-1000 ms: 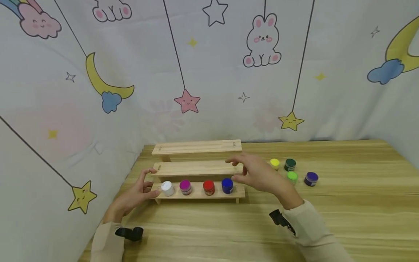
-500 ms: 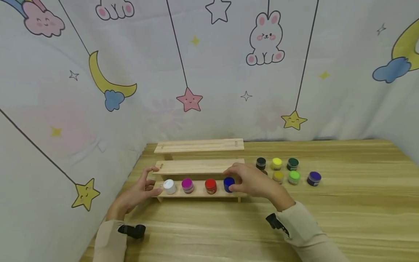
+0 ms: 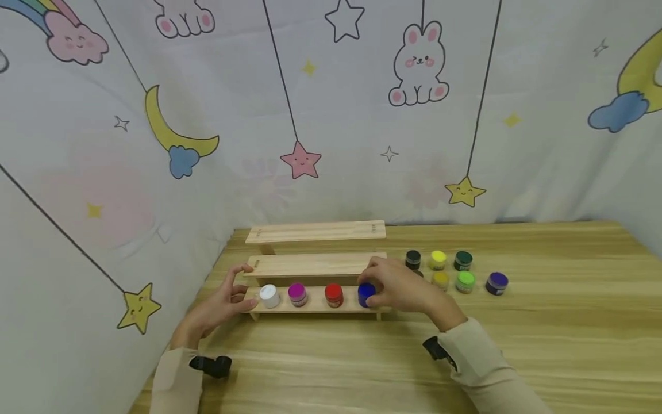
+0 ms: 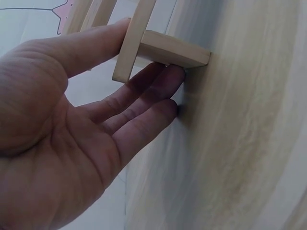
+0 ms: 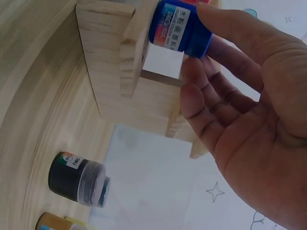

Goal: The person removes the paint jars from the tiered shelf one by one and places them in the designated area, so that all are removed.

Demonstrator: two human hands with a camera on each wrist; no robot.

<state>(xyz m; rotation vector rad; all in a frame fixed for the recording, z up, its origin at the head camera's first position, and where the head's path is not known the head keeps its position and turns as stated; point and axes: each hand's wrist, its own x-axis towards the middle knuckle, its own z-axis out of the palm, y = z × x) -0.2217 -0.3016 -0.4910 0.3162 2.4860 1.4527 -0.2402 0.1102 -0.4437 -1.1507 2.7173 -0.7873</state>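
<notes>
A three-step wooden rack (image 3: 315,265) stands on the table. My left hand (image 3: 219,305) holds its left end; in the left wrist view the thumb lies against the plank's end (image 4: 128,62) and the fingers reach to the support under it. With the thumb and fingers of my right hand (image 3: 405,287), I pinch a blue paint jar (image 3: 366,295) at the right of the lowest step. Its labelled side faces the right wrist view, its base at the plank. Left of it on that step sit a red jar (image 3: 334,295), a magenta jar (image 3: 297,294) and a white jar (image 3: 269,296).
Right of the rack, several more paint jars stand on the table (image 3: 331,362), among them black (image 3: 412,259), yellow (image 3: 438,260), dark green (image 3: 462,260), light green (image 3: 465,282), ochre (image 3: 440,280) and purple (image 3: 497,283). A printed curtain (image 3: 351,126) hangs behind.
My right hand has come down onto the blue jar, taken hold of it and shifted it slightly right along the step. The left hand stays at the rack's end.
</notes>
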